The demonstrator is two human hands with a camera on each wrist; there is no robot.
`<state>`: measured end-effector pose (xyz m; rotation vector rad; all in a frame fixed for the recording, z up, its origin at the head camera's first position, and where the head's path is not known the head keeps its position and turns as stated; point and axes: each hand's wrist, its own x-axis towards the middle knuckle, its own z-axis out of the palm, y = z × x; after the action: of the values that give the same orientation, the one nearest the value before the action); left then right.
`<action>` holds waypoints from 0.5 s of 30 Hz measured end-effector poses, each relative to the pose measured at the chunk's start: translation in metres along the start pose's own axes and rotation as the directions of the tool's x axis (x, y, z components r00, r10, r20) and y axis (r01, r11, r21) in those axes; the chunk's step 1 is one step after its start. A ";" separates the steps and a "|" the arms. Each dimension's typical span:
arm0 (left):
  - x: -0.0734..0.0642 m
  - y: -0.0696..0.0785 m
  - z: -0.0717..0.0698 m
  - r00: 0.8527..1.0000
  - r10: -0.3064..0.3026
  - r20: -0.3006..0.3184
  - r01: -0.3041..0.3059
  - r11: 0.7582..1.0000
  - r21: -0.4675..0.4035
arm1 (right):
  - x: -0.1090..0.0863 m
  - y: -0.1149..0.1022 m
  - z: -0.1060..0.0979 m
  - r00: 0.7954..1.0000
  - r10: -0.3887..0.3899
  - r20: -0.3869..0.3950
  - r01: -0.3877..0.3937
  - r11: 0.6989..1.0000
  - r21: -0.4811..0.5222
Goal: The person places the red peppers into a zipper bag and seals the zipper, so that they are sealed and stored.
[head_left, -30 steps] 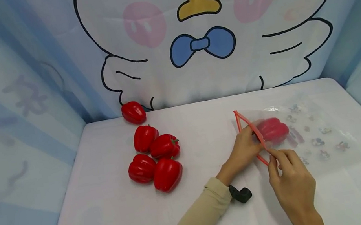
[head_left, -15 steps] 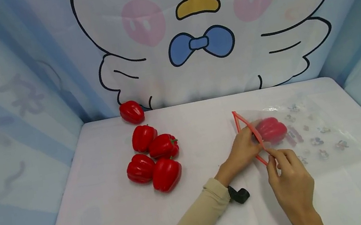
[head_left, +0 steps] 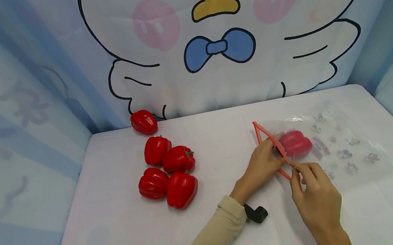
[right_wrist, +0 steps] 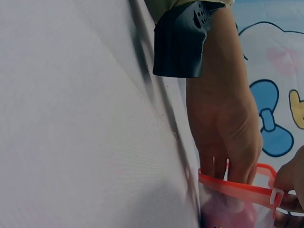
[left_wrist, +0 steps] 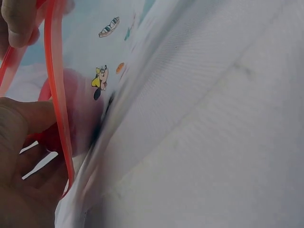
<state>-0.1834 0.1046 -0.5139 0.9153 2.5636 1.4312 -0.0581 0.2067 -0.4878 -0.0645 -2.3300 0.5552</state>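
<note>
Gripping a red pepper [head_left: 295,143] with the left hand [head_left: 263,164], just inside the open mouth of a clear printed bag [head_left: 355,126]. Pinching the bag's orange rim [head_left: 277,143] in the curled fingers of the right hand [head_left: 317,197], at the near side of the mouth. Note five more red peppers [head_left: 182,190] on the white desk [head_left: 219,144], well left of the bag, with one behind the other four. See a cartoon backdrop [head_left: 269,69] beyond the bag.

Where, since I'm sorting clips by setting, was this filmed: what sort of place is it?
Probably a small curtained-off tabletop filming booth: a pale table fills the space, bluish patterned curtains flank it, and a large cartoon backdrop hangs behind it.
</note>
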 end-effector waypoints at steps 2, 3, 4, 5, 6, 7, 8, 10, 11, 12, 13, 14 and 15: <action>-0.002 0.000 -0.001 1.000 -0.022 0.008 0.022 1.000 -0.004 | 0.000 0.000 0.000 1.000 0.001 0.004 -0.001 1.000 0.000; -0.003 0.000 -0.001 0.999 -0.030 0.012 0.030 1.000 -0.009 | 0.000 0.000 0.000 1.000 0.000 0.005 0.000 1.000 0.000; -0.004 0.000 -0.001 0.999 -0.036 0.014 0.036 0.999 -0.014 | 0.000 0.000 0.000 1.000 -0.002 0.006 0.002 1.000 0.001; -0.005 0.000 -0.002 0.999 -0.039 0.016 0.039 0.999 -0.016 | 0.000 0.000 0.000 1.000 -0.004 0.007 0.004 1.000 0.001; -0.006 0.000 -0.002 0.999 -0.038 0.016 0.039 0.999 -0.017 | 0.000 0.000 0.000 1.000 -0.006 0.006 0.006 1.000 0.002; -0.007 0.000 -0.003 0.999 -0.037 0.019 0.038 0.999 -0.018 | 0.000 0.001 0.001 1.000 -0.008 0.004 0.008 1.000 0.004; -0.008 0.000 -0.004 0.999 -0.035 0.021 0.035 0.999 -0.015 | 0.000 0.001 0.001 1.000 -0.010 0.002 0.010 1.000 0.005; -0.010 0.000 -0.005 0.999 -0.028 0.020 0.028 1.000 -0.005 | 0.000 0.001 0.001 1.000 -0.013 -0.001 0.013 1.000 0.006; -0.012 0.000 -0.006 0.999 -0.026 0.019 0.026 1.000 -0.002 | 0.000 0.001 0.001 1.000 -0.013 -0.001 0.013 1.000 0.007; -0.013 0.000 -0.007 1.000 -0.024 0.017 0.024 1.000 0.008 | 0.000 0.001 0.001 1.000 -0.013 -0.002 0.013 1.000 0.007; -0.015 0.000 -0.008 1.000 -0.024 0.016 0.023 1.000 0.017 | 0.000 0.001 0.001 1.000 -0.012 -0.001 0.012 1.000 0.007; -0.017 0.000 -0.008 1.000 -0.021 0.012 0.020 0.999 0.026 | -0.001 0.001 0.001 1.000 -0.011 0.001 0.011 1.000 0.007; -0.019 0.000 -0.009 1.000 -0.019 0.007 0.019 0.999 0.038 | -0.001 0.000 0.001 1.000 -0.009 0.002 0.009 1.000 0.008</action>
<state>-0.1708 0.0878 -0.5129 0.8966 2.5955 1.3765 -0.0583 0.2067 -0.4890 -0.0497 -2.3288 0.5599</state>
